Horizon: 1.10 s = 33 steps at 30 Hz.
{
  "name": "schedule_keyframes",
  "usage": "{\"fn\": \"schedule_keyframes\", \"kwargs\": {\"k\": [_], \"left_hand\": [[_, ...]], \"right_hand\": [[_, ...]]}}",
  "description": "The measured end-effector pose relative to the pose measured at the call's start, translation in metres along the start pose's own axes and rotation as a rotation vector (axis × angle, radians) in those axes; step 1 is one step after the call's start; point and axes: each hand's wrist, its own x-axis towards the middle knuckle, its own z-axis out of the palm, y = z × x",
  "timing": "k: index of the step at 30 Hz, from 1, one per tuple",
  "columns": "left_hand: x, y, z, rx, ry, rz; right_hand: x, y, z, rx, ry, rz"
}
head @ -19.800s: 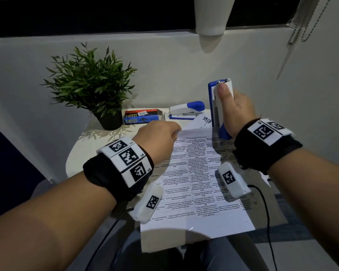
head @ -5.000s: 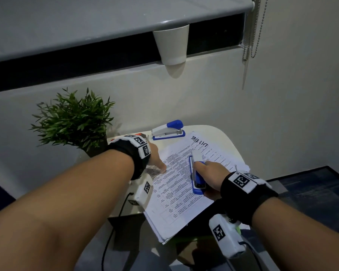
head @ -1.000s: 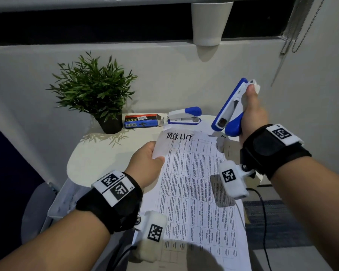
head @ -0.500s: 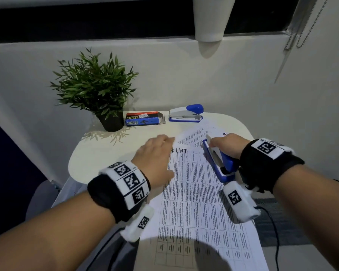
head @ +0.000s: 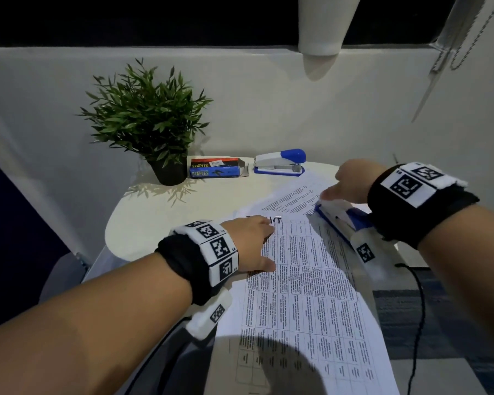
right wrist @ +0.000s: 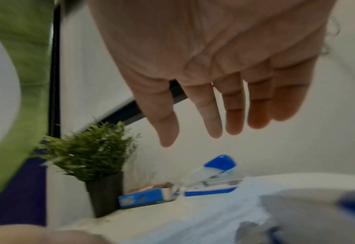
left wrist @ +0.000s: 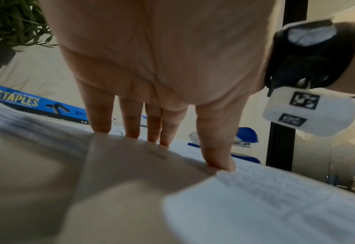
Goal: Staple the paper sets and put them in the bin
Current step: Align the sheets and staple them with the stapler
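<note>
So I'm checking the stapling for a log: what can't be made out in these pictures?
- Staple in the paper set: head view, corner covered by the left hand.
- Stapler: head view, partly under the right hand; right wrist view, blurred.
- Bin: not identifiable in any view.

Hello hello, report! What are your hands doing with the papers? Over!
Left hand flat, fingers pressing papers down. Right hand open above stapler, which lies on the papers. No bin seen. Nothing blocking.
</note>
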Motion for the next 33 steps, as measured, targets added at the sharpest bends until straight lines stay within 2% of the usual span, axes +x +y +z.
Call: {"fn": "schedule_keyframes", "kwargs": {"k": [4,8,10,11,13,16,20,22,25,30,33], "left_hand": [[0.002,0.002,-0.003,0.011,0.010,-0.003],[0.004,0.000,-0.001,0.010,0.021,-0.014],[0.005,-0.001,0.000,0.014,0.031,-0.019],[0.005,-0.001,0.000,0.014,0.031,-0.023],[0.007,-0.002,0.000,0.005,0.034,-0.026],[0.008,-0.002,0.000,-0.011,0.028,-0.019],[0.007,-0.001,-0.001,-0.009,0.041,-0.015],[0.007,-0.001,-0.002,-0.007,0.047,-0.017],[0.008,-0.001,-0.002,-0.015,0.054,-0.015],[0.006,0.000,-0.003,-0.003,0.046,-0.028],[0.007,-0.001,-0.004,-0.018,0.034,-0.035]], "right_hand": [[-0.017,-0.032,-0.005,0.115,0.071,-0.120],[-0.012,-0.062,0.034,0.060,-0.180,-0.110],[0.021,-0.065,0.063,-0.093,-0.198,-0.067],[0.045,-0.062,0.077,-0.152,-0.229,0.001],[0.106,-0.051,0.119,-0.159,-0.205,0.056],[0.134,-0.058,0.131,-0.161,-0.216,0.055],[0.112,-0.069,0.110,-0.216,-0.164,-0.003],[0.123,-0.065,0.115,-0.174,-0.131,0.001],[0.123,-0.066,0.109,-0.152,-0.168,0.015],[0.027,-0.077,0.054,-0.050,-0.223,-0.059],[0.005,-0.074,0.045,0.183,-0.260,-0.067]]}}
